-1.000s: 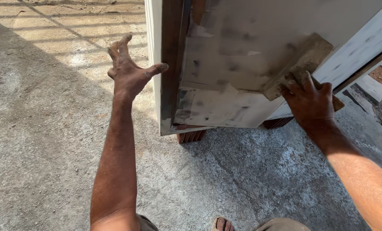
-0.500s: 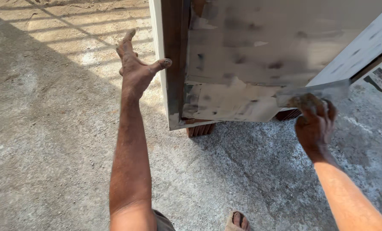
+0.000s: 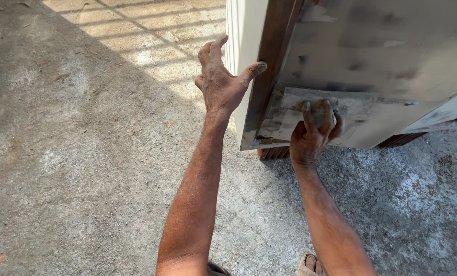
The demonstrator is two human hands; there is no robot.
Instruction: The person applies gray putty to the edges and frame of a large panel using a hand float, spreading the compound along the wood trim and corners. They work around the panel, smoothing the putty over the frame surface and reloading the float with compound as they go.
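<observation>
A tall wooden panel (image 3: 392,56), like a door, stands upright with grey putty smeared over its face and a dark brown edge (image 3: 269,61). My right hand (image 3: 315,130) grips a wide flat scraper blade (image 3: 330,102) and presses it against the panel's lower left corner. My left hand (image 3: 221,82) is spread open with its fingers apart, the thumb touching the panel's brown edge and the palm beside the white side face (image 3: 241,61).
Rough grey concrete floor (image 3: 85,153) lies all around, sunlit with striped shadows at the top. A small wooden block (image 3: 274,152) props the panel's bottom corner. My sandalled foot (image 3: 310,265) shows at the bottom edge.
My right hand has swept the scraper leftward along the panel's lower part to its left corner. The left hand stays spread at the panel's edge.
</observation>
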